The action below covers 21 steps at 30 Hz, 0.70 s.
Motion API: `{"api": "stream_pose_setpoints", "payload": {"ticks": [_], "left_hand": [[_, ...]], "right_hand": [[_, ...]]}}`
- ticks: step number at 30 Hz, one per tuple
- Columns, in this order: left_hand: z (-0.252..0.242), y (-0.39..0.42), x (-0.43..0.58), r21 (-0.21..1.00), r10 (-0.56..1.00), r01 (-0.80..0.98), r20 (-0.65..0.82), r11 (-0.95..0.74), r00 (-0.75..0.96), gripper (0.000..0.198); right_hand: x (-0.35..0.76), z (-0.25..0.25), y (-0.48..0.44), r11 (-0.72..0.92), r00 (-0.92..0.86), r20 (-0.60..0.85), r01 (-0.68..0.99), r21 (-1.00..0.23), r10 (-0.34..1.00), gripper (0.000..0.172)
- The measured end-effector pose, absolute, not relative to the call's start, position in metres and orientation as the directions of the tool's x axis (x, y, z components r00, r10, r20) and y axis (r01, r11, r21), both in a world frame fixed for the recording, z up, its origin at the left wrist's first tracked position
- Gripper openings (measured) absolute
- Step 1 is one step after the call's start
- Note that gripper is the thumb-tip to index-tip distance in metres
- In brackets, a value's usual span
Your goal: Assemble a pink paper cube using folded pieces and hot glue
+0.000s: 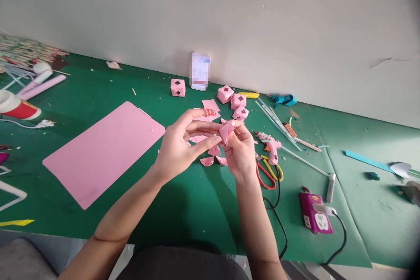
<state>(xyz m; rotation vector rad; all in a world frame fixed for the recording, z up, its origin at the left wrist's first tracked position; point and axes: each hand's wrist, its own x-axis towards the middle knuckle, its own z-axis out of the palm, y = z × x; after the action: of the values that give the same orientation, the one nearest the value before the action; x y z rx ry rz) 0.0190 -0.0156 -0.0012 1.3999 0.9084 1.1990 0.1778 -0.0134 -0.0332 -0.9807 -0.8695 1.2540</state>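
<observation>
Both my hands are raised above the green table (183,201), pinching one small folded pink paper piece (226,131) between them. My left hand (183,144) grips it from the left with thumb and fingers; a red-and-white band sits on the index fingertip. My right hand (241,151) holds its right side, fingers curled. Below the hands lie pink paper scraps (210,160). Behind them, several folded pink paper cubes (238,101) sit together, with one more cube (177,87) further left.
A large pink sheet (101,151) lies left. A pink glue gun (271,145), red and yellow-handled scissors (267,173), glue sticks (278,124) and a purple power strip (314,214) with a cable are right. A cup (15,106) stands far left, a card (200,70) against the wall.
</observation>
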Motion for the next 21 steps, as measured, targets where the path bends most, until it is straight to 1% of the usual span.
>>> {"api": "stream_pose_setpoints", "payload": {"ticks": [3, 7, 10, 12, 15, 18, 21], "left_hand": [[-0.003, -0.02, 0.023, 0.962, 0.942, -0.044, 0.274, -0.27, 0.197, 0.056], [-0.004, -0.022, 0.026, 0.938, 0.922, 0.0, 0.341, -0.347, 0.182, 0.056], [-0.004, -0.021, 0.026, 0.952, 0.938, -0.036, 0.304, -0.303, 0.168, 0.053], [-0.005, -0.019, 0.024, 0.966, 0.948, -0.069, 0.258, -0.249, 0.185, 0.054], [-0.006, -0.016, 0.021, 0.976, 0.955, -0.068, 0.217, -0.207, 0.205, 0.052], [-0.006, -0.017, 0.021, 0.97, 0.948, -0.041, 0.241, -0.238, 0.208, 0.051], [-0.006, -0.019, 0.022, 0.944, 0.93, -0.011, 0.327, -0.33, 0.17, 0.043]], "right_hand": [[0.176, -0.034, -0.015, 0.071, 0.14, 0.025, -0.334, -0.94, 0.99, 0.043], [0.175, -0.033, -0.019, 0.146, 0.193, 0.092, -0.285, -0.947, 0.977, 0.034], [0.175, -0.032, -0.022, 0.194, 0.244, 0.134, -0.237, -0.952, 0.96, 0.029], [0.175, -0.031, -0.024, 0.209, 0.268, 0.159, -0.168, -0.963, 0.95, 0.027], [0.171, -0.028, -0.026, 0.239, 0.303, 0.211, -0.057, -0.969, 0.929, 0.026], [0.164, -0.03, -0.028, 0.322, 0.368, 0.313, 0.038, -0.946, 0.876, 0.021], [0.157, -0.039, -0.029, 0.453, 0.373, 0.448, 0.079, -0.888, 0.813, 0.015]]}}
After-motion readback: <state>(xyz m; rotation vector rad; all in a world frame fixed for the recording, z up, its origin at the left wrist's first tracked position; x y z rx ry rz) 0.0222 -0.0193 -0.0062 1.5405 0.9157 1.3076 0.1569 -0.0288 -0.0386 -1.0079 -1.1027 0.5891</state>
